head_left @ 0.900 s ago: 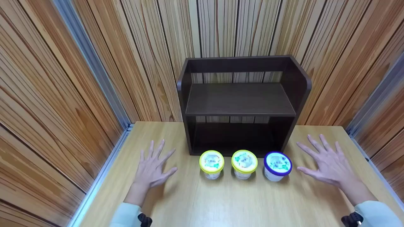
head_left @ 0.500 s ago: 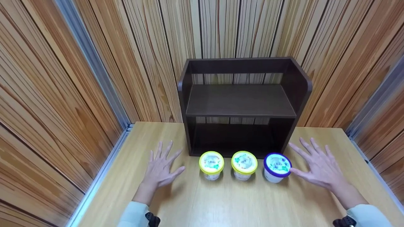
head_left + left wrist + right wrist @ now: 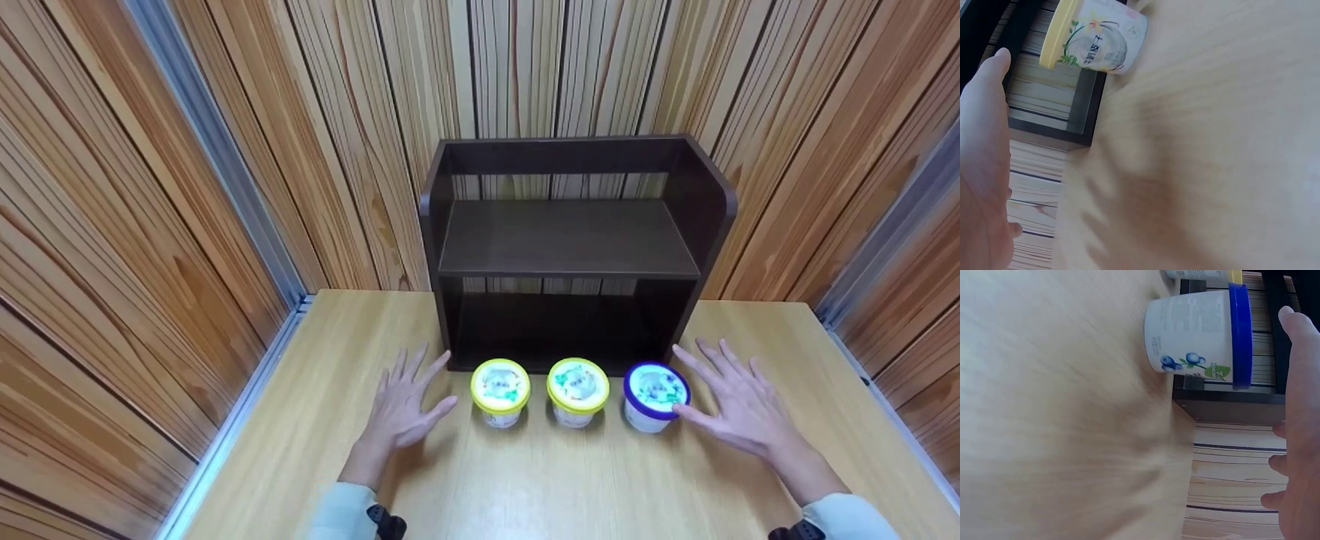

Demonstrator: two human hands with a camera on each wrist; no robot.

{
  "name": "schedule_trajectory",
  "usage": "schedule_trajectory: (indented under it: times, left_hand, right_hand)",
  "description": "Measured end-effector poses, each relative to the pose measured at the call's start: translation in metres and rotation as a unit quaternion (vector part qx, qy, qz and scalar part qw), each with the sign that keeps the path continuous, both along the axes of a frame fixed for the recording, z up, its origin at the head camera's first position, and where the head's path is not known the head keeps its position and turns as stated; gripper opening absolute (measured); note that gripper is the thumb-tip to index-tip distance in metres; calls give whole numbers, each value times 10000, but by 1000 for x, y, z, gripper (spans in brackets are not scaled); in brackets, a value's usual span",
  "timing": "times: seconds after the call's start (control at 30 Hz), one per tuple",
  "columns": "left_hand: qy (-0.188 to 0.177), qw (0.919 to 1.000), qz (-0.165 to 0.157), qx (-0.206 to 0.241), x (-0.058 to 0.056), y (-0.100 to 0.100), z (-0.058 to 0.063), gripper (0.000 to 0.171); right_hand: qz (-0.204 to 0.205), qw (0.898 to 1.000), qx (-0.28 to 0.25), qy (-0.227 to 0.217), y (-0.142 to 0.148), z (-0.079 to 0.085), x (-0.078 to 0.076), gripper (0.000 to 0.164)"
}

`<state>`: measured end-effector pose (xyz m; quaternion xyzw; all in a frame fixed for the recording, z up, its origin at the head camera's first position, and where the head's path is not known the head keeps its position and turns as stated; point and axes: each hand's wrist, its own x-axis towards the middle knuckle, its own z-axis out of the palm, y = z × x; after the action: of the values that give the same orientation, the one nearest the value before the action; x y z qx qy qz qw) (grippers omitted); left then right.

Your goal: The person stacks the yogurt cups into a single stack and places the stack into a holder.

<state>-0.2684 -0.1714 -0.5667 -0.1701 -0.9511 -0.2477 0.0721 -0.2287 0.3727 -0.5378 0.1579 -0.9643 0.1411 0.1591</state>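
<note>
Three lidded tubs stand upright in a row on the table. The left tub [image 3: 501, 393] and the middle tub [image 3: 577, 391] have yellow lids; the right tub [image 3: 654, 396] has a blue lid and blueberries printed on its side, seen in the right wrist view. My left hand [image 3: 405, 409] hovers left of the row, fingers spread, holding nothing. My right hand [image 3: 739, 401] is spread beside the blue-lidded tub, its thumb tip overlapping the lid's edge in the head view. In the right wrist view that thumb [image 3: 1300, 332] shows apart from the lid.
Behind the tubs stands a dark brown two-tier shelf [image 3: 570, 240] with raised sides. Wood-patterned walls [image 3: 360, 112] rise around the light wooden table [image 3: 517, 480], and metal rails [image 3: 247, 397] run along its sides.
Both hands have moved inward toward the tubs, the left one rightward and the right one leftward, fingers still spread. The tubs and shelf have stayed in place.
</note>
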Motion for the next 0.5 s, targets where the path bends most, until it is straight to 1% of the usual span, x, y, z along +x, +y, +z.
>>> schedule_trajectory:
  times: [0.13,0.3,0.37,0.5]
  left_hand:
    - [-1,9992,-60,388,0,8,-9,82]
    - [-119,9957,-85,909,0,17,-17,91]
    - [-186,9929,-131,1165,-1,21,-19,93]
    - [-283,9823,-302,1824,-2,27,-25,97]
  right_hand:
    - [-26,9995,-316,-69,-5,-9,2,91]
    - [-87,9985,-537,-95,-13,-15,4,90]
    - [-106,9977,-653,-133,-16,-17,5,91]
    - [-155,9946,-999,-224,-21,-21,7,90]
